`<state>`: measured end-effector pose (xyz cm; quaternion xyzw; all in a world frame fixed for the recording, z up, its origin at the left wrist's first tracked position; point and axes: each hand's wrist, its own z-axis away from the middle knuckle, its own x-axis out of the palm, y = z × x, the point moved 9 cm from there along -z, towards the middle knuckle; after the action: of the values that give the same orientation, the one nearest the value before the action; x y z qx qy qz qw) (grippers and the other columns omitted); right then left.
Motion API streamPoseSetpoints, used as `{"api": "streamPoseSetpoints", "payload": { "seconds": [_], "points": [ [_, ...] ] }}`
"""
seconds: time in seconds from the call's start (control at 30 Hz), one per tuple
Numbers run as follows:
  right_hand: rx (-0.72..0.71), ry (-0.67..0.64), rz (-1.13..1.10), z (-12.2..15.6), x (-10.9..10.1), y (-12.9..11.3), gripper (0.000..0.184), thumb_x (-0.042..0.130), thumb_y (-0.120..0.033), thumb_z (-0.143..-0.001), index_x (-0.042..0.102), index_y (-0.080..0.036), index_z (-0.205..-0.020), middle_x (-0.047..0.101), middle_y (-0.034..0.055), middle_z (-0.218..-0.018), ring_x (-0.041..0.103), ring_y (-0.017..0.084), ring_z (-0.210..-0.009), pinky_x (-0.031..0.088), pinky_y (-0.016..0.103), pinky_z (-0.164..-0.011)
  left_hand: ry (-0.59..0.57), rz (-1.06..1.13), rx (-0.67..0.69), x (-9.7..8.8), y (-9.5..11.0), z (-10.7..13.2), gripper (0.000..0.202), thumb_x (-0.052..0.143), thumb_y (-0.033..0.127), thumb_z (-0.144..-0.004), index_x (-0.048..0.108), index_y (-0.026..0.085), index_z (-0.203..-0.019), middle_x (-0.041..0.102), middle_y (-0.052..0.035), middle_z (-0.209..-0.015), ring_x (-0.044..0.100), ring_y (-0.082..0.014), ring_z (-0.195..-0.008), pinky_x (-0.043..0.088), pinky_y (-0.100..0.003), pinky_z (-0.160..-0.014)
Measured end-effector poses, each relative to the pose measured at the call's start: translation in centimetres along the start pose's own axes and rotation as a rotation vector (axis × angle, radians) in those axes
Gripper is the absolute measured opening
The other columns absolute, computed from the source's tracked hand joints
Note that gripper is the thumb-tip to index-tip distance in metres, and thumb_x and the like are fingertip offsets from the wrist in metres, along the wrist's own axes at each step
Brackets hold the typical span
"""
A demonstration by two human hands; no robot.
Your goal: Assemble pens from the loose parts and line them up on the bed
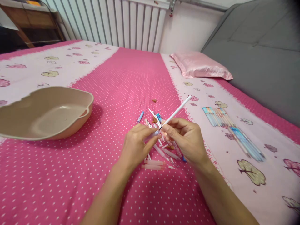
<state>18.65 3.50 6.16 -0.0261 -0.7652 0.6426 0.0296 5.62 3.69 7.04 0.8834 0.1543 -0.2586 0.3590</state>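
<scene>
Over a loose pile of pen parts [161, 152] on the bed, my two hands are close together. My left hand [136, 144] pinches a pale lavender pen barrel [155, 133] between thumb and fingers. A long white pen refill [177, 110] slants up to the right, gripped by my right hand [189, 137]. Its dark lower end meets the barrel's end; whether it sits inside I cannot tell. Two translucent pinkish tubes [153, 162] lie in front of the pile. A lavender pen cap [141, 117] lies behind it, and my fingers hide part of the heap.
A beige basin [53, 132] stands at the left. Two rows of pens, one orange and blue-topped [217, 117], one bluish [248, 144], lie at the right. A pink pillow [201, 65] rests by the grey headboard [257, 47]. A small brown piece [154, 100] lies beyond the pile.
</scene>
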Motion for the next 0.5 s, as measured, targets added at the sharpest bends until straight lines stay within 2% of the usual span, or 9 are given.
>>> {"api": "streamPoseSetpoints", "payload": {
  "seconds": [0.2,0.37,0.5],
  "points": [
    [-0.024,0.004,0.039,-0.03,0.00,0.07,0.018,0.069,-0.034,-0.077,0.066,-0.016,-0.080,0.060,-0.0013,-0.061,0.048,0.007,-0.044,0.040,0.020,-0.041,0.033,0.024,-0.009,-0.28,-0.06,-0.04,0.016,0.063,0.028,-0.083,0.070,0.015,-0.088,0.067,-0.0041,-0.068,0.058,-0.0148,-0.063,0.043,-0.026,-0.061],
    [-0.016,-0.046,0.083,-0.06,0.52,0.49,0.016,0.069,-0.032,-0.077,0.067,-0.016,-0.081,0.062,0.0000,-0.065,0.048,0.007,-0.047,0.039,0.020,-0.042,-0.005,0.065,-0.047,-0.10,-0.16,-0.02,0.014,0.061,0.028,-0.084,0.070,0.017,-0.087,0.067,-0.0027,-0.068,0.058,-0.0140,-0.062,0.043,-0.026,-0.059],
    [-0.005,-0.085,0.144,0.03,0.91,0.60,0.015,0.068,-0.030,-0.076,0.069,-0.016,-0.082,0.063,0.0009,-0.069,0.048,0.007,-0.049,0.039,0.020,-0.044,-0.022,0.107,-0.069,0.00,-0.26,-0.04,0.017,0.060,0.025,-0.084,0.072,0.019,-0.094,0.068,-0.0031,-0.069,0.059,-0.0144,-0.063,0.043,-0.026,-0.060]
  ]
}}
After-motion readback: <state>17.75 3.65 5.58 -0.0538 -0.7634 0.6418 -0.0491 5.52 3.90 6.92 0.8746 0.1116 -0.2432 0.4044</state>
